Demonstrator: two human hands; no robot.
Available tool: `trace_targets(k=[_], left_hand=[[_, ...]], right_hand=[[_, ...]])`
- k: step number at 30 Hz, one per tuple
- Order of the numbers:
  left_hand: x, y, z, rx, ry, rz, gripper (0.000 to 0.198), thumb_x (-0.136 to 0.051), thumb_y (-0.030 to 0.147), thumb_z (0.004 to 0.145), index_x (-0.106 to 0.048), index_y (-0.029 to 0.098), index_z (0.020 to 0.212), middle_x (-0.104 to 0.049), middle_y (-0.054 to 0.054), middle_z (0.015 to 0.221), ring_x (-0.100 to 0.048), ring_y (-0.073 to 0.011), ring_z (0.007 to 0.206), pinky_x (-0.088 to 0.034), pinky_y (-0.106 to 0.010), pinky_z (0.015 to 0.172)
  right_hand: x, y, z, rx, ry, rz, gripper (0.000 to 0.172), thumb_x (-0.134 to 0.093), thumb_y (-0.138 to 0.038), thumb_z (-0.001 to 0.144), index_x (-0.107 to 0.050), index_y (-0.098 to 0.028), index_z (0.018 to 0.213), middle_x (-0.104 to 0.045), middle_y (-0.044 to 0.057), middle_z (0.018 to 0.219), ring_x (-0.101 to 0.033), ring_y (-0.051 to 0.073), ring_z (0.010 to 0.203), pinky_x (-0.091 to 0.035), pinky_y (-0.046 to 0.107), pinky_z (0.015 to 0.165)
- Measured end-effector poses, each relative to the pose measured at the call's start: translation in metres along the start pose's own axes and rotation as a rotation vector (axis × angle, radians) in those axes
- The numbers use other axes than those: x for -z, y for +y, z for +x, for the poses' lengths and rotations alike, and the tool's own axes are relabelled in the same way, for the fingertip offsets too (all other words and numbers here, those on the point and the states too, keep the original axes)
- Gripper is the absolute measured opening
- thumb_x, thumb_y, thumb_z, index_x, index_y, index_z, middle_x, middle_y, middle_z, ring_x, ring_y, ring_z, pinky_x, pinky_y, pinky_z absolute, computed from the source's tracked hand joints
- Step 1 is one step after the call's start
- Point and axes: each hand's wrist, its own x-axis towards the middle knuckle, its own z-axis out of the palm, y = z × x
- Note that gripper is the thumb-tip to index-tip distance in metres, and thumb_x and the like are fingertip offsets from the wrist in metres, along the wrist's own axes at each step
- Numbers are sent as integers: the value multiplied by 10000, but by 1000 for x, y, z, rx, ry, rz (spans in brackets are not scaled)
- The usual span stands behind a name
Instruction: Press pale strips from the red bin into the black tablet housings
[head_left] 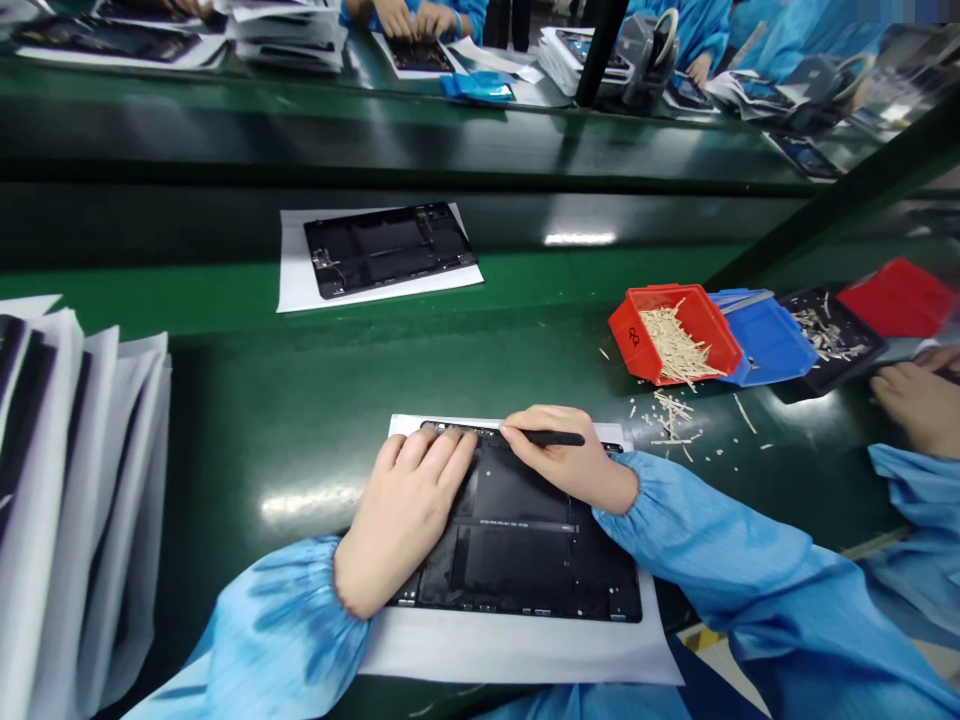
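A black tablet back panel point(517, 530) lies face down on a white sheet point(517, 645) on the green bench. My left hand point(409, 505) rests flat on its upper left part, holding nothing. My right hand point(562, 458) grips a slim black pry tool point(551, 438), whose tip touches the panel's top edge. Blue sleeves cover both my forearms. My hands hide part of the panel's upper edge.
A red bin of wooden sticks point(675, 335) and a blue bin point(769, 340) stand at right, with loose sticks point(671, 415) scattered nearby. A co-worker's hand point(919, 395) is at far right. Stacked sheets point(75, 500) fill the left. Another panel point(386, 250) lies on the belt.
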Motion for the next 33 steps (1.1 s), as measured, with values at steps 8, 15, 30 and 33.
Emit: trace_targets(k=[8, 15, 30, 33], left_hand=[[-1, 1, 0, 8, -7, 2, 414, -466, 139, 877, -491, 132, 1290, -579, -82, 1207, -462, -276, 1024, -404, -419, 852], [-2, 1, -2, 23, 15, 6, 385, -477, 141, 874, -518, 139, 1258, -595, -77, 1183, -477, -278, 1026, -409, -424, 825], [-10, -15, 7, 193, 157, -260, 329, -447, 259, 921, -538, 201, 1232, -583, -101, 1166, -487, -253, 1074, -431, -425, 878], [-10, -16, 7, 185, 143, -280, 301, -440, 264, 926, -563, 201, 1193, -594, -89, 1116, -488, -242, 1048, -431, -420, 878]], right_hand=[[6, -5, -2, 173, -135, -43, 143, -514, -170, 917, -640, -172, 984, -693, 57, 888, -628, 163, 816, -494, 307, 763], [-1, 1, -8, 109, 48, -84, 79, -564, -156, 873, -637, -182, 855, -672, 22, 755, -594, 124, 658, -466, 265, 656], [-3, -2, 4, 31, -44, 56, 118, -576, -212, 888, -691, -203, 915, -719, 30, 892, -659, 150, 786, -512, 284, 746], [-5, 0, 4, 46, -63, 67, 109, -582, -200, 887, -688, -196, 910, -715, 28, 881, -654, 143, 791, -505, 279, 756]])
